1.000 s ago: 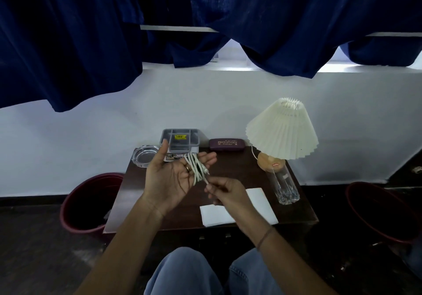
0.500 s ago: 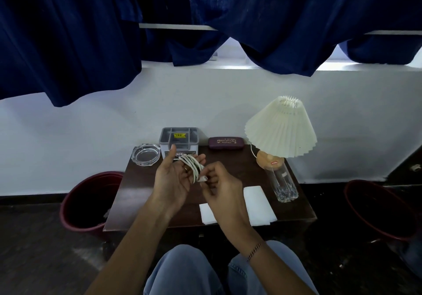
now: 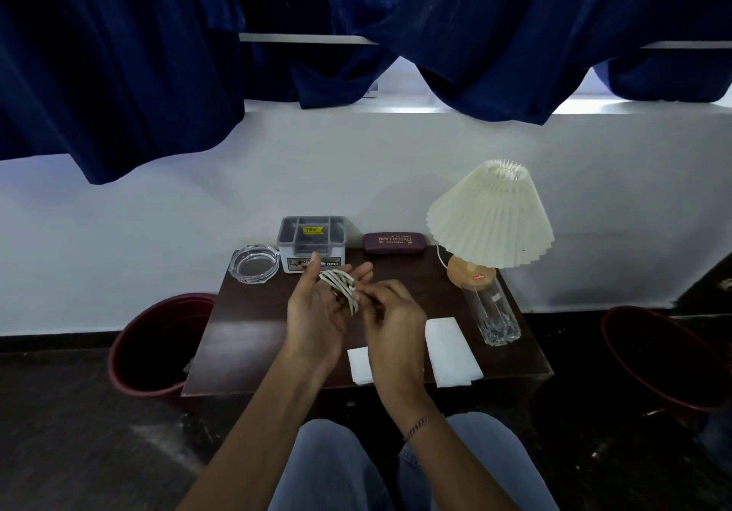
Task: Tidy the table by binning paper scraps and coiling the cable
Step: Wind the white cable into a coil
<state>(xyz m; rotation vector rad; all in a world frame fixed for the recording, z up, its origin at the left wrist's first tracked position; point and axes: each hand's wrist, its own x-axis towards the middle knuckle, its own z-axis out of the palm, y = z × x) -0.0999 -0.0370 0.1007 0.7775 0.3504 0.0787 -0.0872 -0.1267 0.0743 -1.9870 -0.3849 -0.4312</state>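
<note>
Evidently the left hand [image 3: 315, 314], fingers spread, serves as a spool for the cable [image 3: 340, 283] while the right hand [image 3: 390, 312] pinches its end.

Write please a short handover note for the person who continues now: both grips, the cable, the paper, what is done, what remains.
Left grip: fingers straight, cable looped round them.
Right grip: pinches the cable's loose end.
Paper: lies on the table, not binned.
Done: most of the coil.
To do: finish the coil, put it down, then probably drop the paper in a red bin.
</note>
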